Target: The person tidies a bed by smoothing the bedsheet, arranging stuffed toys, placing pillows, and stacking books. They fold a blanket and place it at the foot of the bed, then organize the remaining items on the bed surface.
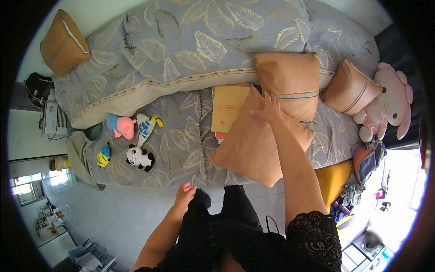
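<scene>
My right hand lies spread on the upper edge of a large tan cushion, which sits corner-down at the front of the sofa. Just beyond it, a second tan cushion with a grey stripe leans on the backrest. Partly under the large cushion are a yellow-brown paper envelope and other flat papers. My left hand hangs in front of the sofa's edge, loosely curled, with nothing visible in it.
Left on the seat are a pink pig plush, a panda plush, a yellow-and-blue toy and a patterned plush. More tan cushions rest at both ends. A pink plush and a dark bag are at right.
</scene>
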